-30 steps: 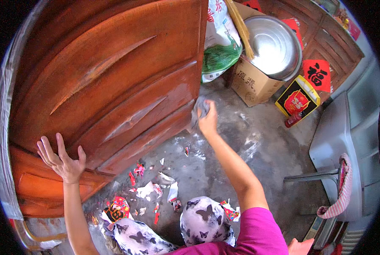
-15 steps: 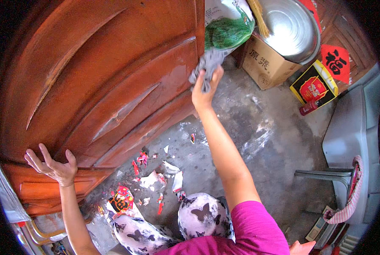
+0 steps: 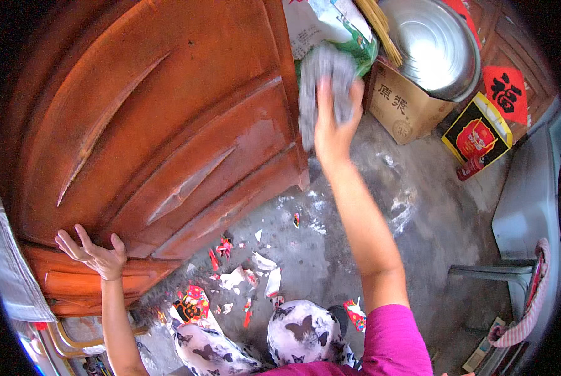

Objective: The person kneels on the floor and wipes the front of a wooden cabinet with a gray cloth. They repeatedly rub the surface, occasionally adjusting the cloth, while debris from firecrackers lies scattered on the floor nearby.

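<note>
A reddish-brown wooden door with carved panels fills the left side. My left hand rests against its lower panel near the left edge, fingers spread and nothing in them. At the door's right edge, my right hand grips a crumpled grey cloth, which is blurred by motion. The cloth hangs along that edge; whether it touches the wood I cannot tell. Behind it stands a white and green sack, partly covered by cloth and hand.
Torn red and white paper scraps litter the concrete floor before my knees. Far right stand a cardboard box, a shiny metal basin, a straw bundle and a black-yellow box. A grey chair stands at right.
My right hand and the cloth have moved right, from the door's face to its edge. The view has shifted slightly; my left hand stays against the door.
</note>
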Available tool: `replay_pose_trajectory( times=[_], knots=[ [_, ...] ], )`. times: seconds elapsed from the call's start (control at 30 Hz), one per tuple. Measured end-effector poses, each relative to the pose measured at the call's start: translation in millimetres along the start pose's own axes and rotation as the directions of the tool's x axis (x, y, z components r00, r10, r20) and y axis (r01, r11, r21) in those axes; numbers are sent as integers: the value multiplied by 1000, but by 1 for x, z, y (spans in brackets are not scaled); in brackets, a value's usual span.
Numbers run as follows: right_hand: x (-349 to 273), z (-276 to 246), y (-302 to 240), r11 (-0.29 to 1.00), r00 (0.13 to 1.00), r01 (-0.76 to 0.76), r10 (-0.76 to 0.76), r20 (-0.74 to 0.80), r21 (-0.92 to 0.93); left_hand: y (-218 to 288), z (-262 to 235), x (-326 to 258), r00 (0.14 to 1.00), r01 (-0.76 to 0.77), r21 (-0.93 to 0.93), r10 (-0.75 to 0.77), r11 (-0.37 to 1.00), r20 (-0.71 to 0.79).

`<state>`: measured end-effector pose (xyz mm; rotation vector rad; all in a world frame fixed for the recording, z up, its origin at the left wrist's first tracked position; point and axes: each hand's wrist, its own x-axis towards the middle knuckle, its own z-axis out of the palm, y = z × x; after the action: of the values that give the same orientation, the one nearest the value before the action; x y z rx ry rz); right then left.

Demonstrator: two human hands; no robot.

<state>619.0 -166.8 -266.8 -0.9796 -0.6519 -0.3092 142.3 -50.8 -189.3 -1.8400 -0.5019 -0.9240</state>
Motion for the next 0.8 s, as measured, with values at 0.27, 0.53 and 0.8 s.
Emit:
replay_pose_trajectory(
  times=[0.27, 0.53, 0.8],
  knots=[
    [100, 62, -44, 772, 770, 627, -596, 228, -102, -1, -7, -1, 1000, 12, -17, -12, 1000, 19],
    [-5, -37, 18, 818, 810, 451, -208, 548, -357, 2, -2, -3, 999, 41, -38, -40, 998, 36],
    [135, 58, -90, 710, 739, 667, -590, 325, -227, 0, -2, -6, 998, 53, -41, -52, 998, 27]
  ],
)
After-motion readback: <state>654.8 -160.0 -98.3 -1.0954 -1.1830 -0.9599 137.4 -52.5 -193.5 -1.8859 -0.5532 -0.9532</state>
